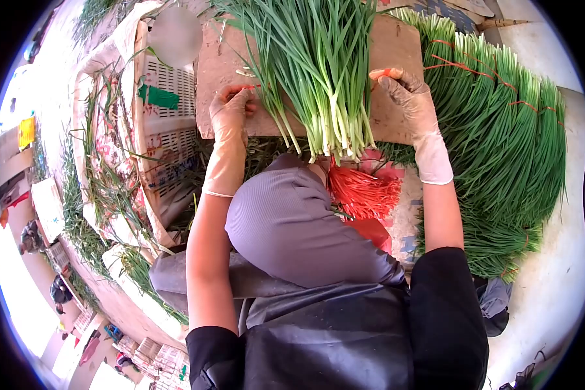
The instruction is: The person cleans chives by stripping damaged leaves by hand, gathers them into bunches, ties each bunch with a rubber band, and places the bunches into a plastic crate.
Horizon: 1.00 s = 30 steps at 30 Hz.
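Both hands gloved: left hand (231,114), right hand (406,97). Gloves thin, pale, partly see-through, wrinkled; cuffs run past the wrist, rims a fine line around the forearm. Right cuff (434,166) whiter. Sleeves (445,296) black, short, loose. Apron (331,338) black, smooth, shiny, creased. Legwear (292,221) grey-purple, finely ribbed, stretched round over the knee, folds gathered beyond.

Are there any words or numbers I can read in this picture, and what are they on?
No words or numbers are clear enough to read.
White basket: red and blue marks on its side, too blurred to tell if they are writing.
Yellow patch at the far left: too small and blurred to read.
Green tape on the basket: no writing that I can make out.
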Each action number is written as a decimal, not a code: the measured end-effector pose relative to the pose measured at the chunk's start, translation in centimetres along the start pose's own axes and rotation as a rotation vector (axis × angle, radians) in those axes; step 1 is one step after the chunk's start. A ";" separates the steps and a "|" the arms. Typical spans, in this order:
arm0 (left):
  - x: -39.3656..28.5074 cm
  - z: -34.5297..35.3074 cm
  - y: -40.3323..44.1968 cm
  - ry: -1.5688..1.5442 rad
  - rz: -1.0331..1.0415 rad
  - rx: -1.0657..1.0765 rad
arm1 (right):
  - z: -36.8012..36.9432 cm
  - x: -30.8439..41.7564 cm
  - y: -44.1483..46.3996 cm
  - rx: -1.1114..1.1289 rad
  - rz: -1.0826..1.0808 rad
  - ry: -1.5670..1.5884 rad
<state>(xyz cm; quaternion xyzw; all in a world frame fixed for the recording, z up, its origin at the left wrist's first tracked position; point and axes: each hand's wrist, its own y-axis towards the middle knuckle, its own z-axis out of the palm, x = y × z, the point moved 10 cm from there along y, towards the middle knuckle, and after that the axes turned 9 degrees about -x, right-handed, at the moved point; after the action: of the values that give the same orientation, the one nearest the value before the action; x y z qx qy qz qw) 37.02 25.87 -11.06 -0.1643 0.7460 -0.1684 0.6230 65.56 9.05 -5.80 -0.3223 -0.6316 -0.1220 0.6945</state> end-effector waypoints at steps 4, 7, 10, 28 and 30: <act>-0.8 -0.8 -2.0 0.085 0.198 -0.045 | 1.1 1.9 -0.1 -0.019 -0.153 0.222; -1.2 1.1 -5.1 0.493 0.455 0.276 | 2.4 1.2 0.3 0.042 -0.075 0.237; -3.4 2.2 -6.7 0.349 0.231 0.350 | 5.0 2.7 0.5 0.119 -0.151 0.091; -5.0 6.7 -4.5 -0.182 0.142 0.583 | 13.6 4.3 1.1 0.379 -0.304 -0.105; -4.4 6.5 -4.0 -0.210 0.141 0.569 | 14.1 4.2 1.0 0.390 -0.282 -0.112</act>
<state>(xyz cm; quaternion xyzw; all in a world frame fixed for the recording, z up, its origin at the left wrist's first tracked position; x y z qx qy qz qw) 44.27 24.00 -6.44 0.0525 0.6100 -0.3091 0.7277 55.63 19.35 -2.12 -0.0970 -0.7194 -0.0756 0.6837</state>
